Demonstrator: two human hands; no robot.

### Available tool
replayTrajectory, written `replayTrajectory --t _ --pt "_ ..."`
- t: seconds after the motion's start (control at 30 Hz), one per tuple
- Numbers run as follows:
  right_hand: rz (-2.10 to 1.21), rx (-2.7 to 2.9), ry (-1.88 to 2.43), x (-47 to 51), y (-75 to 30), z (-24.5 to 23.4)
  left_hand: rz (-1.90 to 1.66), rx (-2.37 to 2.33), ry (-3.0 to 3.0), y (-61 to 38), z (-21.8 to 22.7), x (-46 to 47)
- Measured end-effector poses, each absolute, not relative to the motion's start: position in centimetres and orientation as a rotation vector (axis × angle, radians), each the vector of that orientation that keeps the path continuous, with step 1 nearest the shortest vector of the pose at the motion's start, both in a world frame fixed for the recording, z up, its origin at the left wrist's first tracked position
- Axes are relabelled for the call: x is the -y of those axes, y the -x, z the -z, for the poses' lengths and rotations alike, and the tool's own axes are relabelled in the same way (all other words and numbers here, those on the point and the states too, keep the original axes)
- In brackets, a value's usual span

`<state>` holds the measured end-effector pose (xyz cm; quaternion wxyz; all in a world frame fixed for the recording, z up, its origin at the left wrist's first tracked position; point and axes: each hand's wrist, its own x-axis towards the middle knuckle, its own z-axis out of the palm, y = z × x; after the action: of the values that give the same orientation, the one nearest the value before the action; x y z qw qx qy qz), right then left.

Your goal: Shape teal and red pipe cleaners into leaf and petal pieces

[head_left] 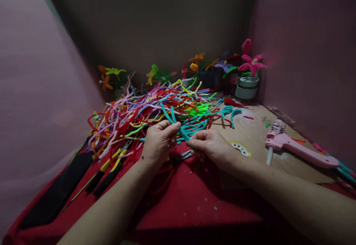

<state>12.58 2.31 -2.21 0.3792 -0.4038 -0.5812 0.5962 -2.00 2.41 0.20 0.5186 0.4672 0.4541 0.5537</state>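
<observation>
Teal pipe cleaners stretch between my two hands over the front of the table. My left hand pinches them between thumb and fingers, and two teal ends stick up past the fingertips. Lower and to the right, my right hand is closed on the other end of the same pipe cleaners. Just behind them lie more teal pipe cleaners, next to a large tangled heap of many-coloured pipe cleaners. Scissors lie partly hidden beneath my hands.
Yellow-and-black pliers and a black flat case rest at left on the red cloth. At right, a pink glue gun and a tape roll lie on a brown board. Pipe-cleaner flowers stand behind, some in a jar.
</observation>
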Motion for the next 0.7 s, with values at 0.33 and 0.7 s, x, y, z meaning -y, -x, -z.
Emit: replayTrajectory --t 0.33,0.7 --pt "-1.697 1.238 0.882 -2.67 -12.63 2.38 -1.28 -1.071 -1.125 1.57 0.59 -2.13" --pt "-1.674 1.219 0.903 -2.68 -12.7 2.63 -1.222 -1.132 -1.276 1.73 0.61 -2.17"
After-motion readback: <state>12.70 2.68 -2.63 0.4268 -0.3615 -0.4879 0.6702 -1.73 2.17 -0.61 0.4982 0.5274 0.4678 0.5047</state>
